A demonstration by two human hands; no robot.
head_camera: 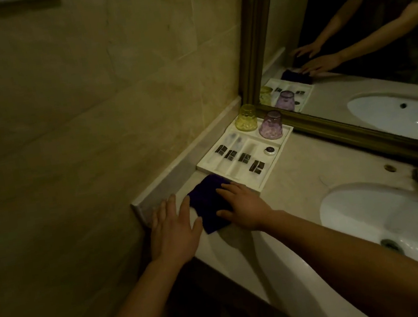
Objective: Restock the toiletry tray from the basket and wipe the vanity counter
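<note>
Head view: right hand (pixel 242 205) lay spread flat on the purple cloth (pixel 207 202); left hand (pixel 172 229) rested spread on the worktop (pixel 299 172), beside the tray (pixel 265 177).

Cloth (pixel 207 202): dark blue-purple, plain. Tray (pixel 276 160): white, with small black sachets (pixel 243 158) bearing pale markings and one round black-and-white item (pixel 269 150). Upturned cup (pixel 245 118): translucent yellow, textured pattern. Second upturned cup (pixel 270 125): translucent purple, similar mottled texture. Counter (pixel 299 172): pale beige, faintly veined. Wall tiles (pixel 71 97): yellowish beige, marbled. Basin (pixel 373 215): white. Mirror frame (pixel 253 29): dull bronze-brown.
</note>
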